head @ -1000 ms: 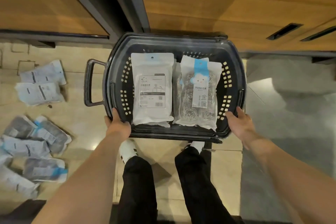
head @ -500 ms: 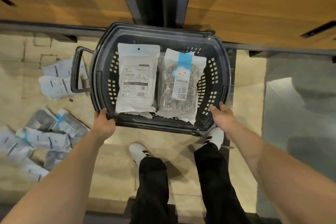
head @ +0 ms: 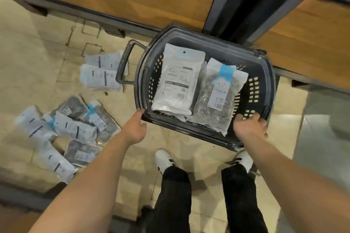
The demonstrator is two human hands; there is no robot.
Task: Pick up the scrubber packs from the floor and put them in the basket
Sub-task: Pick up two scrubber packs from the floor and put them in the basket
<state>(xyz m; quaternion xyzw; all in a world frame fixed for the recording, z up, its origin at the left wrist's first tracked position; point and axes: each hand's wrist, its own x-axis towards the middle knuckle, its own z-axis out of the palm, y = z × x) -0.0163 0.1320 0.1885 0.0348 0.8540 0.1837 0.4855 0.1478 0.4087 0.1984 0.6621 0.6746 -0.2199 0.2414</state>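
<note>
The left hand [head: 135, 128] grasps the near rim of the dark perforated basket [head: 253, 89], thumb on top, fingers apparently tucked beneath. The right hand [head: 250, 128] curls over the same rim. Just beyond and between them lie a white labelled scrubber pack [head: 179, 79] and a clear blue-tagged pack of steel scourers [head: 217, 98]. Left of the left hand, more packs [head: 75, 128] lie scattered on the tiled floor [head: 37, 53].

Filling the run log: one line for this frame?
left hand: grips basket rim | right hand: grips rim | in basket: white pack, blue-label pack | floor packs: several left of basket
</note>
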